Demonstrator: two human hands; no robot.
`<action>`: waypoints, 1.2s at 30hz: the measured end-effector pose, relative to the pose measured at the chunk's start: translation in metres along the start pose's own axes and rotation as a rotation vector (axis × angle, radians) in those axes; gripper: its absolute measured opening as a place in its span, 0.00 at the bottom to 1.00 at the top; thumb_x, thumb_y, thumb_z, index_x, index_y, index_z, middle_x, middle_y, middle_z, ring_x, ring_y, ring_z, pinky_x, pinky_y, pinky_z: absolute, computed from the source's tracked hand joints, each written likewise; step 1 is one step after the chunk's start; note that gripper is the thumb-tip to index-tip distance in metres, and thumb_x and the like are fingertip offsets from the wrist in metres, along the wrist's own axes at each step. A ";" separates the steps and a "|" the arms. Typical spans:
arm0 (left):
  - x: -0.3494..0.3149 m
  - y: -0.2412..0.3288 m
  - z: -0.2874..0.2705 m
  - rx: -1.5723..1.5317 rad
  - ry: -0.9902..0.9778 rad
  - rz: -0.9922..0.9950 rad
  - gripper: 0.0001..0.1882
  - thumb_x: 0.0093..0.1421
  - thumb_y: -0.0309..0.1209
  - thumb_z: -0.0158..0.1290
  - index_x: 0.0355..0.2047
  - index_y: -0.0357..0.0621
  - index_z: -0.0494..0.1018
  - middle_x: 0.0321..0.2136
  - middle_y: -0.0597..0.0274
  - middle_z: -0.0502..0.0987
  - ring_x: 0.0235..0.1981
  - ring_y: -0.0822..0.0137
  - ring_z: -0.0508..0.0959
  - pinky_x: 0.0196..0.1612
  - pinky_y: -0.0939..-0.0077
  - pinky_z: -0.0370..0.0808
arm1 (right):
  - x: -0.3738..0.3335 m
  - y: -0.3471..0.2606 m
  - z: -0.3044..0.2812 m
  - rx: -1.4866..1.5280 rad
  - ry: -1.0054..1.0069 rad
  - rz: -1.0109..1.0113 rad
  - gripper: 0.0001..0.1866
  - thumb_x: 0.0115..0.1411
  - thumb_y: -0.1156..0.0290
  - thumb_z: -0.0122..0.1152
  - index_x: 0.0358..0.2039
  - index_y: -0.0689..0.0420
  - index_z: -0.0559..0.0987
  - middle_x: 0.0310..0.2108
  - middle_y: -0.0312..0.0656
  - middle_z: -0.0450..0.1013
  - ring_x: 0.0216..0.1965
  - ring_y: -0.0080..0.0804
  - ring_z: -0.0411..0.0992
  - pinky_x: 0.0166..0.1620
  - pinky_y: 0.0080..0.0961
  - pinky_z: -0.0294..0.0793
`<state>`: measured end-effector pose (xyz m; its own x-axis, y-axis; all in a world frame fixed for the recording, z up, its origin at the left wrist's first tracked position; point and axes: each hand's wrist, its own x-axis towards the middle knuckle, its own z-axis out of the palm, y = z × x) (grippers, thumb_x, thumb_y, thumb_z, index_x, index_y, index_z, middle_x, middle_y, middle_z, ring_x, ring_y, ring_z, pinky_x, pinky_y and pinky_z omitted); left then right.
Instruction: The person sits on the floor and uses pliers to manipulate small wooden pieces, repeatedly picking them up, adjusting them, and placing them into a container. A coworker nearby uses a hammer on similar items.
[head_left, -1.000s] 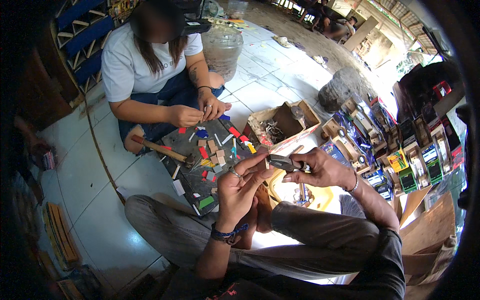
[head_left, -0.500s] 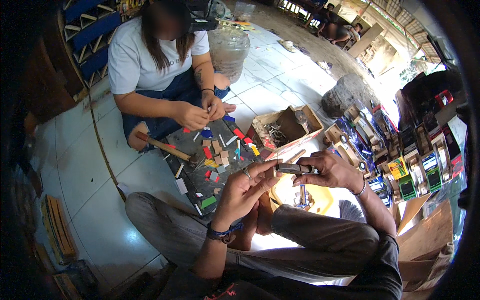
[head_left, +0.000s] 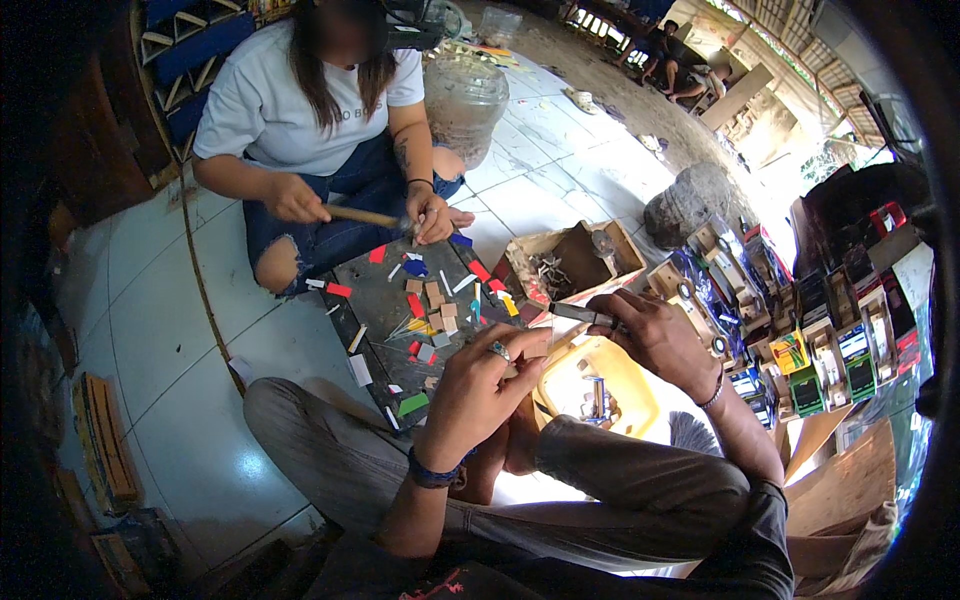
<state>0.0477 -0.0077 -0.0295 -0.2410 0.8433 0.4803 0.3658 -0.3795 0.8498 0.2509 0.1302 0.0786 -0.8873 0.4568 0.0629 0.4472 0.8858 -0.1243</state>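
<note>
My left hand (head_left: 475,385) pinches a small light-brown wooden piece (head_left: 538,350) between thumb and fingers. Much of the piece is hidden by the fingertips. To the right, my right hand (head_left: 665,345) is closed round a dark metal tool (head_left: 572,312) with a flat, blunt end; its exact kind does not show. The tool's end points left, a little above the wooden piece and apart from it. Below both hands stands a yellow plastic tub (head_left: 645,405) with small wood and metal bits inside.
A co-worker opposite holds a wooden-handled hammer (head_left: 365,215) over a dark low board (head_left: 350,265) strewn with coloured scraps and wooden blocks. Beyond my hands stands a wooden box (head_left: 540,290) of small metal parts. Wooden toy vehicles (head_left: 800,350) crowd the right side.
My right hand has drawn the tool up and away from the wooden piece, which my left hand keeps. The co-worker has picked up the hammer from the board's edge.
</note>
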 end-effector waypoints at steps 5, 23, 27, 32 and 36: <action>0.001 -0.002 0.003 0.017 -0.012 0.009 0.17 0.61 0.29 0.63 0.51 0.46 0.79 0.39 0.54 0.80 0.39 0.56 0.83 0.42 0.65 0.79 | -0.002 0.000 0.000 -0.061 -0.037 0.027 0.20 0.67 0.57 0.58 0.53 0.57 0.76 0.42 0.54 0.78 0.41 0.56 0.78 0.43 0.45 0.77; -0.001 -0.008 0.021 -0.587 0.055 -0.270 0.12 0.70 0.26 0.54 0.51 0.34 0.71 0.39 0.52 0.81 0.40 0.68 0.84 0.40 0.76 0.83 | 0.003 -0.009 0.019 0.017 0.032 0.022 0.15 0.67 0.59 0.62 0.41 0.59 0.77 0.32 0.52 0.79 0.31 0.54 0.78 0.33 0.44 0.75; -0.001 -0.011 0.023 -0.568 0.070 -0.343 0.10 0.71 0.27 0.53 0.49 0.33 0.72 0.35 0.54 0.83 0.35 0.70 0.85 0.39 0.78 0.82 | 0.003 -0.010 0.027 0.044 0.028 0.059 0.15 0.68 0.59 0.61 0.39 0.60 0.77 0.28 0.53 0.77 0.30 0.56 0.77 0.32 0.45 0.74; -0.002 -0.016 0.024 -0.524 0.096 -0.299 0.09 0.71 0.26 0.53 0.48 0.34 0.72 0.34 0.55 0.83 0.36 0.71 0.85 0.38 0.79 0.81 | 0.001 -0.011 0.028 0.145 0.020 0.047 0.15 0.68 0.60 0.62 0.41 0.61 0.77 0.25 0.53 0.77 0.28 0.56 0.77 0.31 0.42 0.74; -0.002 -0.019 0.023 -0.476 0.080 -0.255 0.08 0.71 0.25 0.53 0.47 0.35 0.72 0.35 0.56 0.84 0.36 0.71 0.85 0.38 0.78 0.81 | 0.000 -0.002 0.024 0.279 -0.125 0.007 0.15 0.69 0.60 0.62 0.43 0.61 0.78 0.24 0.49 0.78 0.25 0.45 0.79 0.30 0.38 0.75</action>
<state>0.0614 0.0067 -0.0516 -0.3429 0.9067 0.2457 -0.1563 -0.3129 0.9368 0.2472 0.1260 0.0549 -0.8990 0.4341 -0.0589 0.4207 0.8180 -0.3923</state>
